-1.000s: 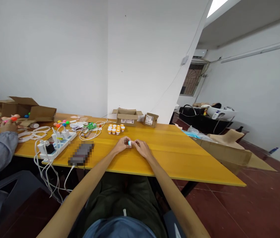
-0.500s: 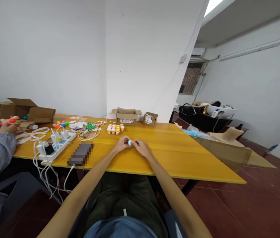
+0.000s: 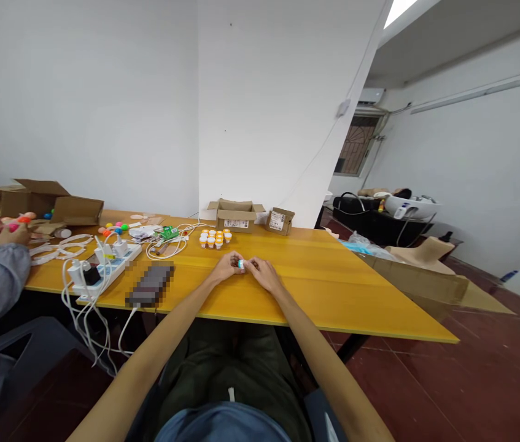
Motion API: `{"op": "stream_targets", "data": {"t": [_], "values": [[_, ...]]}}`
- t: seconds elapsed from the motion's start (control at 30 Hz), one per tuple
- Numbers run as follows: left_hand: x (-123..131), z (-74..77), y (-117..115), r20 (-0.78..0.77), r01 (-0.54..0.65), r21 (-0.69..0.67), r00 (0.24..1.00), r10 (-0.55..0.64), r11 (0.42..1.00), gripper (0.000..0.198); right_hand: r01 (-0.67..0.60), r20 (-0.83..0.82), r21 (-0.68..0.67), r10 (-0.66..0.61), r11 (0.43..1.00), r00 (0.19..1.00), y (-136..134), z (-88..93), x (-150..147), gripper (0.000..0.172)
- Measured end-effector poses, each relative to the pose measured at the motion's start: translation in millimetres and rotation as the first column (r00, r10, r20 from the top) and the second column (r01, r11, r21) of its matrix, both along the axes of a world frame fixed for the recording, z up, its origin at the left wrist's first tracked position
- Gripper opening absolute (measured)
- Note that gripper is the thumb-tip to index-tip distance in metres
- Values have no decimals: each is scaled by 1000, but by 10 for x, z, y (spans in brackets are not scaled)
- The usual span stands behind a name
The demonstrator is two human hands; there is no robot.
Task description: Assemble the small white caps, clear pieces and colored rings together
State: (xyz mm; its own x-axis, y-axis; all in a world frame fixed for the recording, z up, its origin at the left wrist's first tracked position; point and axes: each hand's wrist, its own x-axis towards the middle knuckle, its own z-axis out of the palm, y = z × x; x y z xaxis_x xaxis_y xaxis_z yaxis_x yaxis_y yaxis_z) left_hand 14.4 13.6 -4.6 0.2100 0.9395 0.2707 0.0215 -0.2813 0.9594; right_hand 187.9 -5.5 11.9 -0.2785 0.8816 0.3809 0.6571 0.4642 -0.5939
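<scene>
Over the yellow wooden table [image 3: 333, 276], my left hand [image 3: 226, 266] and my right hand [image 3: 263, 272] meet in front of me. Both are closed, fingertips pinching a small white-and-teal object [image 3: 241, 264] from its two sides. Fingers cover much of it, so its kind cannot be made out. Just beyond my hands stands a close group of several small white tubs with orange lids or bands [image 3: 214, 238]. Behind them is an open cardboard box [image 3: 236, 216] with a white label.
A smaller cardboard box [image 3: 280, 220] stands right of the open one. To my left are a phone-like blurred device [image 3: 151, 285], a power strip [image 3: 112, 270] with cables, and white cords [image 3: 167, 248]. Further left, another person's hands [image 3: 15, 235] hold bright plastic pieces near a carton [image 3: 78, 212].
My hands keep nearly the same place and hold on the small object. The view has shifted slightly. At the left, the other person's hands have moved a little.
</scene>
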Motion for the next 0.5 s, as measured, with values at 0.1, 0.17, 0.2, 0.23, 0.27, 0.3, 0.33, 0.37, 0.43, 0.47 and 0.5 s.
{"op": "stream_targets", "data": {"t": [0.1,0.17,0.2,0.23,0.27,0.3,0.33,0.37,0.43,0.47,0.5], "values": [[1,13,-13,1,2,-1,1000,-2,1000,43,8,-10,2,-8,1000,1000,7,-16,-1,22],[0,19,-21,4,4,2,1000,-4,1000,43,13,-30,1,-13,1000,999,11,-33,-6,24],[-1,20,-23,4,4,5,1000,-4,1000,43,11,-38,2,-11,1000,999,14,-41,-8,26],[-2,19,-23,2,4,7,1000,-4,1000,43,4,-43,5,-4,1000,999,17,-49,-9,26],[-3,18,-22,-3,5,8,1000,-5,1000,43,-5,-45,10,5,1000,999,22,-56,-9,24],[-4,15,-20,-9,5,10,1000,-5,1000,43,-14,-46,17,15,1000,999,28,-62,-7,21],[-5,12,-17,-14,3,11,1000,-2,1000,43,-19,-45,25,21,1000,999,34,-66,-5,19],[-6,10,-13,-19,0,11,1000,0,1000,43,-21,-44,30,22,999,999,39,-69,-1,19],[-7,5,-8,-23,-5,5,1000,5,1000,42,-17,-41,31,18,999,999,47,-68,8,20],[-7,4,-6,-22,-7,0,1000,7,1000,42,-17,-41,28,18,999,999,49,-64,11,21],[-6,4,-6,-20,-7,-5,1000,6,1000,41,-20,-40,23,21,1000,999,49,-60,14,22]]}}
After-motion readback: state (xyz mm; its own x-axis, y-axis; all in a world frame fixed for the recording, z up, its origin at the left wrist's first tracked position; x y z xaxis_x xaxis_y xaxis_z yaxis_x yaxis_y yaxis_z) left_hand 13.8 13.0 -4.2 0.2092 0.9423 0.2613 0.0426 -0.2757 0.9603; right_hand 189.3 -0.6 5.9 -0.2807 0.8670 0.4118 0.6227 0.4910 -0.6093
